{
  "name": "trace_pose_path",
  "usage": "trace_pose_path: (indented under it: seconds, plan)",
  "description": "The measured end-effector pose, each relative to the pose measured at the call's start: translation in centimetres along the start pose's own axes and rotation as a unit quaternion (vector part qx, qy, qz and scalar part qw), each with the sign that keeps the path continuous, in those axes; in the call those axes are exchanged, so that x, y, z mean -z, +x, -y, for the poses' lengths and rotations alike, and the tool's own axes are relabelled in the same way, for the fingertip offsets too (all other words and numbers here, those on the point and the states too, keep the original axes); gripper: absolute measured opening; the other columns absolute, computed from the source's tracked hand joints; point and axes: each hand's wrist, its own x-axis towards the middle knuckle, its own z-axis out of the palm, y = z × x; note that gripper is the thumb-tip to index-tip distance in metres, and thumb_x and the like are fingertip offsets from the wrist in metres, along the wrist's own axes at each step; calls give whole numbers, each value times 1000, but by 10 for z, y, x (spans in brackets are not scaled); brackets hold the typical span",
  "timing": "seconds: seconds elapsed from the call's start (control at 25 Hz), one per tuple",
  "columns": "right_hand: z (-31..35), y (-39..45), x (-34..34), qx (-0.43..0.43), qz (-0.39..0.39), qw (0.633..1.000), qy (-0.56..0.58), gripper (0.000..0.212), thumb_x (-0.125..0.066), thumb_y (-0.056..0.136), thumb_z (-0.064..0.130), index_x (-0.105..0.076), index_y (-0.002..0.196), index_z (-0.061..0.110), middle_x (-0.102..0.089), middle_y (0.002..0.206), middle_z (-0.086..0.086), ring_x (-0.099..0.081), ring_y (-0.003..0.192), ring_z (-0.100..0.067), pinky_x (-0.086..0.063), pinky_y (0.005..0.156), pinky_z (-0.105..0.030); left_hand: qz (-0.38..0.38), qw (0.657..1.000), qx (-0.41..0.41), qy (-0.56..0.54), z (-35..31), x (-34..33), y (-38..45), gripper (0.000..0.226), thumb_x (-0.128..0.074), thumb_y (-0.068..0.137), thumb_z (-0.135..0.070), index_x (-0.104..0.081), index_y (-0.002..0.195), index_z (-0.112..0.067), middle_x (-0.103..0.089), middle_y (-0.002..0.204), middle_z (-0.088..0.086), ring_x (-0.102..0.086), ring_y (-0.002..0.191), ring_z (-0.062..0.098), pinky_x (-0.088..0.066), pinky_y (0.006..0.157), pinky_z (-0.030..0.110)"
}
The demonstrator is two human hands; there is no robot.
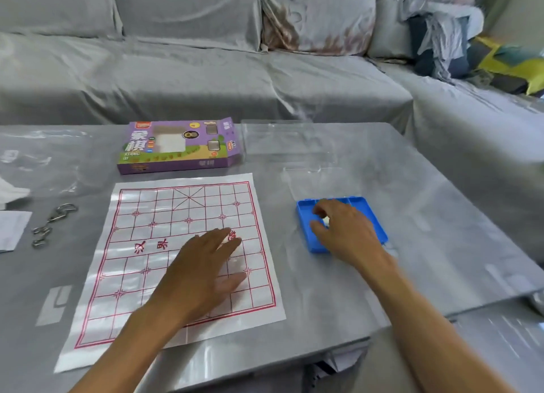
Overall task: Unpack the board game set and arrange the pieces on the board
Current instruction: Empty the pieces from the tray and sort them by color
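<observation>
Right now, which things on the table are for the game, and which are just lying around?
For the game: paper xiangqi board under the left hand; blue piece tray with the right hand in it; purple game box; clear lid.

Just lying about: metal ring puzzles; white papers; plastic wrap.

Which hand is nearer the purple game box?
Left. The left hand lies flat on the board sheet, straight below the purple game box. The right hand reaches into the blue tray, farther off to the box's right.
</observation>
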Motion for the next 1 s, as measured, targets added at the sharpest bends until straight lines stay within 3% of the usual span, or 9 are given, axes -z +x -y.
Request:
trace_pose_path:
  seconds: [0.04,0.12,0.2,0.28,0.48,0.68,0.84,1.0]
  plan:
    - [-16,-3,2,-13,28,999,-21,23,-59,88,36,-59,109,28,-59,109,11,-55,102,-15,-43,75,-30,28,1000,-5,9,-2,-8,0,69,-26,87,-73,-45,140,-33,-35,153,-2,-39,139,26,-27,110,47]
    - [-31,-12,-3,-7,90,995,-51,20,-64,84,41,-60,100,29,-54,102,14,-53,100,-12,-38,70,-27,56,998,0,33,-3,-28,-1,73,-13,88,-76,-28,148,-37,-15,160,-2,-17,147,28,-16,115,56]
    - [-31,-11,-12,11,80,994,-75,19,-64,84,45,-63,92,28,-54,99,11,-50,99,-14,-37,69,-28,40,998,25,36,-3,-45,-7,75,-2,87,-77,-9,152,-41,9,160,-8,12,148,21,2,118,53]
    - [-29,-5,-15,11,54,994,-99,16,-63,87,43,-65,88,27,-56,97,8,-49,99,-16,-37,69,-30,20,999,30,39,-3,-50,-11,77,5,84,-78,-1,152,-42,16,159,-11,23,145,16,8,118,51]
    - [-65,3,-12,-61,18,996,-69,5,-67,82,31,-65,78,29,-54,86,9,-49,99,-19,-34,63,-30,15,999,30,32,-4,-47,-8,78,4,84,-79,-5,152,-41,12,160,-11,19,146,17,7,119,50]
    - [-103,1,-8,-113,-36,991,-66,13,-66,87,27,-71,99,24,-58,104,2,-45,108,-23,-35,68,-31,26,998,29,45,-3,-48,-9,76,0,86,-77,1,152,-41,21,157,-11,24,144,17,13,118,48]
    - [-131,-6,-10,-129,-70,986,-77,17,-59,91,22,-68,106,24,-57,115,-1,-44,108,-25,-40,78,-35,34,998,31,53,-3,-48,-9,78,8,81,-77,10,150,-42,27,155,-11,29,142,16,15,117,47]
    - [-142,-4,-12,-110,-75,987,-94,21,-55,94,25,-66,113,24,-57,117,-2,-45,107,-26,-41,87,-36,30,998,32,43,-4,-49,-7,87,19,75,-80,3,151,-42,21,157,-11,25,144,17,12,118,47]
